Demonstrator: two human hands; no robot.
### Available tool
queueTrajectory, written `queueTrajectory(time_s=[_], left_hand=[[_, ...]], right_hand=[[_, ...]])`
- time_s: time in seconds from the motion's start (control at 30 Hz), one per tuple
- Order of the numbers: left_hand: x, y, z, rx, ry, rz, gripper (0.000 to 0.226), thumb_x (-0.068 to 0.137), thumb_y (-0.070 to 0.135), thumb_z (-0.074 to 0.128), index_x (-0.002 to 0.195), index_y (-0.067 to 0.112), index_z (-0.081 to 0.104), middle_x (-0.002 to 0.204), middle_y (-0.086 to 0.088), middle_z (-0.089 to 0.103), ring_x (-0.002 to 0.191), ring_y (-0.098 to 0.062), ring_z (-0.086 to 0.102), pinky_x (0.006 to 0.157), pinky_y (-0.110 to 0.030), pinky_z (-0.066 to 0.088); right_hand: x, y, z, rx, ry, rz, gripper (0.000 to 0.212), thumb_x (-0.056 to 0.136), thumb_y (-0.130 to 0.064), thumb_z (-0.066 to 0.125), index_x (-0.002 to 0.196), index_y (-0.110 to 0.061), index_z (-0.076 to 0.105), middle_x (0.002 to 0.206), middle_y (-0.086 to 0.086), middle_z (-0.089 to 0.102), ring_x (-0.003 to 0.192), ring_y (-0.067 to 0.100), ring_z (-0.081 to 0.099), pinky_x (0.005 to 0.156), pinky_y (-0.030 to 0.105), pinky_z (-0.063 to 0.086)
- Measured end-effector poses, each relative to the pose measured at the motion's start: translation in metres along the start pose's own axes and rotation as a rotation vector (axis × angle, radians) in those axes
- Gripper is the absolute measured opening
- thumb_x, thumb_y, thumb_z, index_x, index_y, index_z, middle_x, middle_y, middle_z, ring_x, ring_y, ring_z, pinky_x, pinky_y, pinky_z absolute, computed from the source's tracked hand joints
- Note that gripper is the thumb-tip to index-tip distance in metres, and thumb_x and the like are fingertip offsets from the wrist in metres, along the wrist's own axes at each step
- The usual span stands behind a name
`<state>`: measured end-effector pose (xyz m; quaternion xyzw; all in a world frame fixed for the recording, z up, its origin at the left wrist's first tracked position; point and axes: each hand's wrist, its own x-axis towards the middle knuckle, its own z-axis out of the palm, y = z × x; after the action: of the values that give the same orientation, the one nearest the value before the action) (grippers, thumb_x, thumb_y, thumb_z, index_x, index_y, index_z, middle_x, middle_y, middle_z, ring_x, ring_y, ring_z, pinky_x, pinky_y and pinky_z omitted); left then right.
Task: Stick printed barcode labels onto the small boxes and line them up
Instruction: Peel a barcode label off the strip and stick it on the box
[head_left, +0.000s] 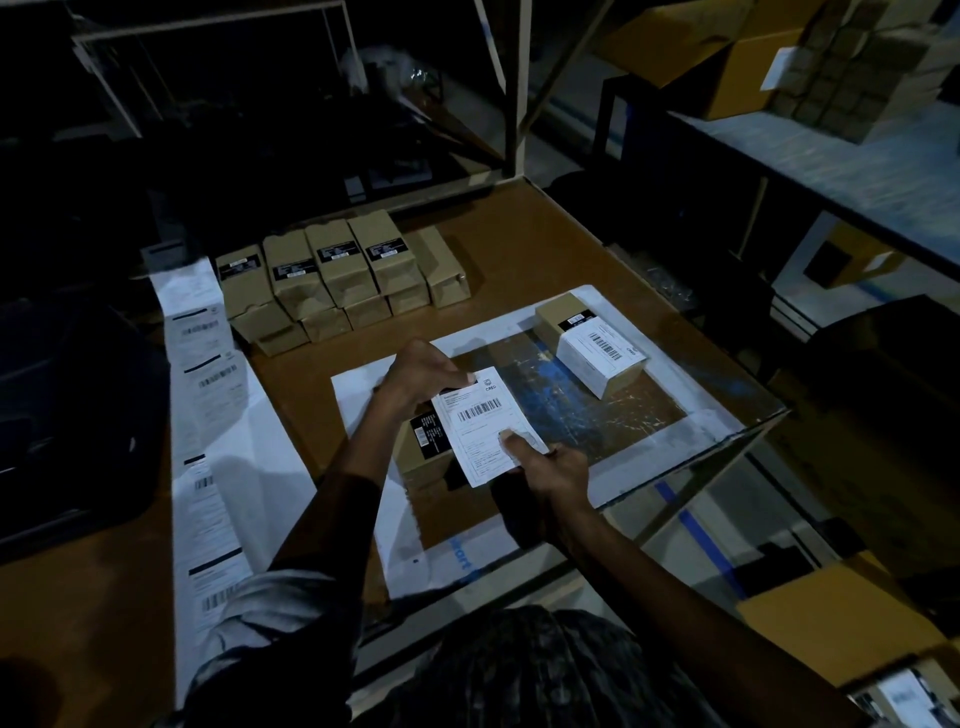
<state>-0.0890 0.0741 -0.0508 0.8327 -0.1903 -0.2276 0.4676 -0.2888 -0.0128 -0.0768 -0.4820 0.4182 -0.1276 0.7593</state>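
Both hands pinch label (485, 423) over box (423, 444): left hand (421, 371) top corner, right hand (550, 470) bottom edge. Square edges first, then press down.

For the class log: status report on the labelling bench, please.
Both hands, left hand and right hand, pinch label over box. One labelled box placed. Nothing obstructing.

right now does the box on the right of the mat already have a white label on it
Yes, the box at the mat's far right corner carries a white barcode label across its top.
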Motion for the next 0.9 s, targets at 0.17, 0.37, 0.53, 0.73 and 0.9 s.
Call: queueTrajectory(time_s=[0.17,0.37,0.53,0.73,0.9], left_hand=[[0.0007,-0.0011,0.002,-0.014,0.004,0.002,0.02,0.073,0.013,0.088,0.082,-0.003,0.078,0.083,-0.017,0.075,0.076,-0.021,0.068,0.07,-0.027,0.048],[0.0023,-0.0034,0.003,-0.019,0.006,0.009,0.019,0.072,0.012,0.088,0.081,-0.002,0.079,0.082,-0.017,0.075,0.075,-0.022,0.068,0.07,-0.028,0.048],[0.0027,-0.0049,0.0029,-0.025,0.001,0.021,0.021,0.071,0.011,0.089,0.081,-0.004,0.078,0.083,-0.019,0.075,0.084,-0.03,0.071,0.077,-0.036,0.053],[0.0036,-0.0066,0.0029,-0.019,-0.009,0.039,0.02,0.071,0.01,0.089,0.08,-0.003,0.078,0.082,-0.019,0.075,0.088,-0.04,0.071,0.081,-0.045,0.056],[0.0023,-0.007,0.0037,-0.02,-0.012,0.036,0.019,0.071,0.012,0.089,0.08,-0.001,0.079,0.081,-0.017,0.076,0.087,-0.036,0.072,0.079,-0.039,0.055]], right_hand=[[-0.0005,-0.0007,-0.001,-0.037,0.02,-0.011,0.02,0.084,-0.013,0.082,0.091,0.003,0.074,0.085,0.011,0.077,0.064,0.013,0.074,0.049,0.021,0.053],[-0.0037,-0.0031,-0.0015,-0.014,0.002,-0.01,0.017,0.085,-0.01,0.08,0.093,0.004,0.074,0.091,0.014,0.077,0.066,0.013,0.075,0.051,0.021,0.054],[-0.0077,-0.0052,-0.0001,0.022,0.0,-0.016,0.019,0.086,-0.005,0.078,0.095,0.01,0.072,0.084,0.013,0.074,0.055,0.009,0.071,0.045,0.018,0.05],[-0.0073,-0.0063,-0.0009,-0.012,0.011,-0.041,0.021,0.086,-0.005,0.078,0.097,0.012,0.071,0.094,0.017,0.074,0.048,0.002,0.066,0.043,0.015,0.047],[-0.0054,-0.0063,-0.0019,-0.056,0.018,-0.051,0.016,0.086,-0.005,0.078,0.094,0.007,0.072,0.091,0.013,0.073,0.047,0.0,0.065,0.042,0.014,0.046]])
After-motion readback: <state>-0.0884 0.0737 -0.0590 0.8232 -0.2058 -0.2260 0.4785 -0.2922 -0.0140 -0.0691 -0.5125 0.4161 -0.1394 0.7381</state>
